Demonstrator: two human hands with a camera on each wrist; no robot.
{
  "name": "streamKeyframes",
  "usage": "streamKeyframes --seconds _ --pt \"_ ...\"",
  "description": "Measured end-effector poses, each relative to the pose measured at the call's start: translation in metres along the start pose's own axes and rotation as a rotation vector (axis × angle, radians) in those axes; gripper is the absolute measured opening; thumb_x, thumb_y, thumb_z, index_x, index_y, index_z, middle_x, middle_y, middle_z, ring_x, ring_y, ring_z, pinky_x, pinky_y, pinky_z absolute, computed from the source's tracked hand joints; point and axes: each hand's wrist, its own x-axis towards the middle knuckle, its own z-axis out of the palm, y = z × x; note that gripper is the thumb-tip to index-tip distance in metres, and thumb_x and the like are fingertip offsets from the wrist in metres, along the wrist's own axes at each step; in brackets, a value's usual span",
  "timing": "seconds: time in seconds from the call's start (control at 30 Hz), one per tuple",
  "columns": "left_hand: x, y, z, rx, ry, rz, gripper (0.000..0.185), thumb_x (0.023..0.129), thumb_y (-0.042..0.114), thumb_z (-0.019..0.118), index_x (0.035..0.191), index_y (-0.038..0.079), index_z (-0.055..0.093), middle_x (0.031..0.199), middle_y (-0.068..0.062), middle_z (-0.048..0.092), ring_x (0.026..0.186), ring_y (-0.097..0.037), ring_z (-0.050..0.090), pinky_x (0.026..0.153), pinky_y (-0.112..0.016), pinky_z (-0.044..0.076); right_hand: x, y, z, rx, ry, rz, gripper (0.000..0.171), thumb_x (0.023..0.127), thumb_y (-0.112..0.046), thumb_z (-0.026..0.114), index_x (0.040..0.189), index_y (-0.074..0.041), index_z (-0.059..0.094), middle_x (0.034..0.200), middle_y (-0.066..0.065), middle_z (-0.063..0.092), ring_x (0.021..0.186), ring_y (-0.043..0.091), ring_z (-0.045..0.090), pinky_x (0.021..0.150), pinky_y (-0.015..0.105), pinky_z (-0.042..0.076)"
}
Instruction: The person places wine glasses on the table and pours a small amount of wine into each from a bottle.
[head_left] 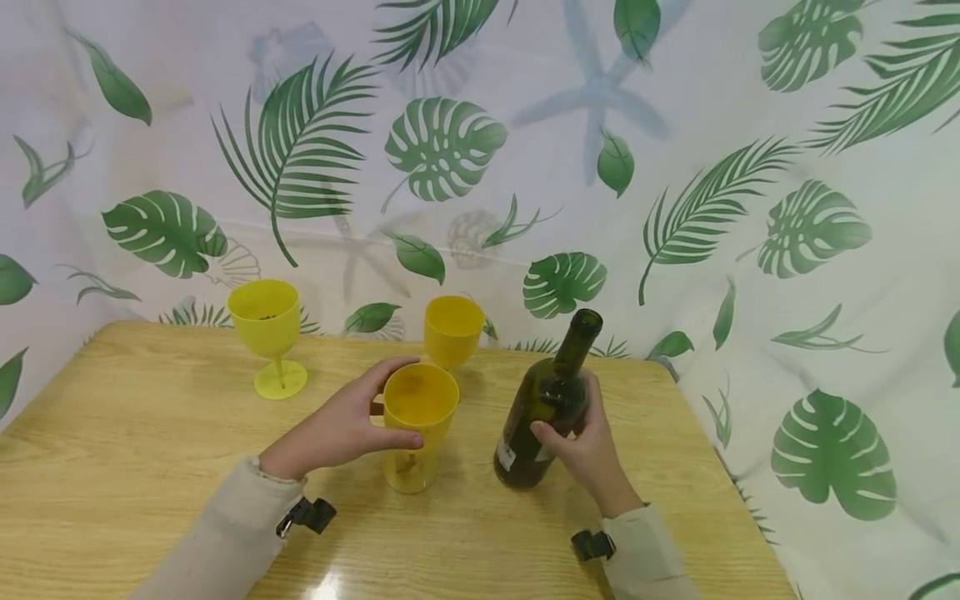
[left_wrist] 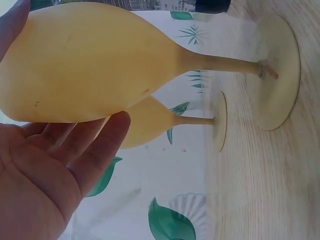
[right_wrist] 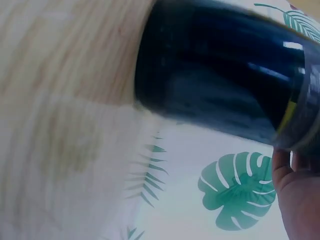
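Observation:
My left hand (head_left: 341, 429) holds a yellow plastic goblet (head_left: 420, 410) by its bowl, thumb on the near side and fingers around the far side. In the left wrist view the goblet's stem and round foot (left_wrist: 282, 95) show fully, with the foot at the tabletop. My right hand (head_left: 592, 457) grips a dark green wine bottle (head_left: 536, 417) around its body. The bottle leans, its uncapped neck pointing up and to the right. Its dark base (right_wrist: 165, 60) is low over the wood in the right wrist view; most of its label is hidden by the hand.
A second orange-yellow goblet (head_left: 453, 329) stands just behind the held one. Farther left stands a brighter yellow goblet (head_left: 266, 321) with small dark bits inside. The wooden table (head_left: 150, 475) ends against a white leaf-printed cloth (head_left: 480, 225) at the back.

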Motion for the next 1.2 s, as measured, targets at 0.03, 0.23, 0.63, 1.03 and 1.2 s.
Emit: streamKeyframes --seconds 0.03,0.23,0.63,1.03,1.2 --pt "0.000 0.000 0.000 0.005 0.001 0.002 0.095 0.084 0.036 0.088 0.159 0.015 0.034 0.151 -0.004 0.050 0.135 -0.028 0.051 0.110 -0.056 0.045 0.000 -0.001 0.000 -0.005 -0.006 0.011 0.077 0.087 -0.002 0.077 0.151 -0.013 0.036 0.127 0.009 0.059 0.106 0.015 0.064 0.088 0.023 0.054" --pt "0.001 0.000 0.001 0.018 0.000 0.003 0.090 0.085 0.036 0.087 0.158 0.016 0.038 0.150 -0.004 0.052 0.131 -0.028 0.053 0.110 -0.058 0.045 0.000 -0.007 -0.002 -0.061 -0.031 0.098 0.087 0.083 -0.005 0.087 0.153 -0.014 0.036 0.136 0.011 0.057 0.120 0.021 0.060 0.103 0.033 0.049" --pt "-0.001 0.000 0.003 0.007 -0.003 0.017 0.086 0.086 0.034 0.086 0.156 0.016 0.040 0.146 -0.005 0.055 0.128 -0.027 0.056 0.109 -0.059 0.046 -0.003 -0.011 0.001 -0.103 -0.044 0.188 0.083 0.082 -0.011 0.087 0.151 -0.014 0.041 0.134 0.016 0.060 0.120 0.035 0.061 0.102 0.051 0.050" --pt "0.001 0.001 0.005 0.020 -0.006 0.029 0.084 0.087 0.034 0.086 0.155 0.017 0.041 0.143 -0.005 0.056 0.128 -0.026 0.056 0.108 -0.056 0.048 -0.005 -0.021 0.018 -0.102 0.041 0.153 0.078 0.081 -0.014 0.089 0.146 -0.020 0.047 0.133 0.009 0.062 0.118 0.030 0.062 0.101 0.051 0.051" --pt "0.002 -0.001 0.005 0.017 -0.002 0.029 0.084 0.087 0.034 0.086 0.156 0.018 0.041 0.143 -0.004 0.056 0.128 -0.026 0.056 0.109 -0.057 0.047 -0.005 -0.028 0.025 -0.183 0.082 0.127 0.077 0.078 -0.020 0.093 0.142 -0.020 0.050 0.130 0.009 0.065 0.116 0.030 0.063 0.099 0.053 0.051"
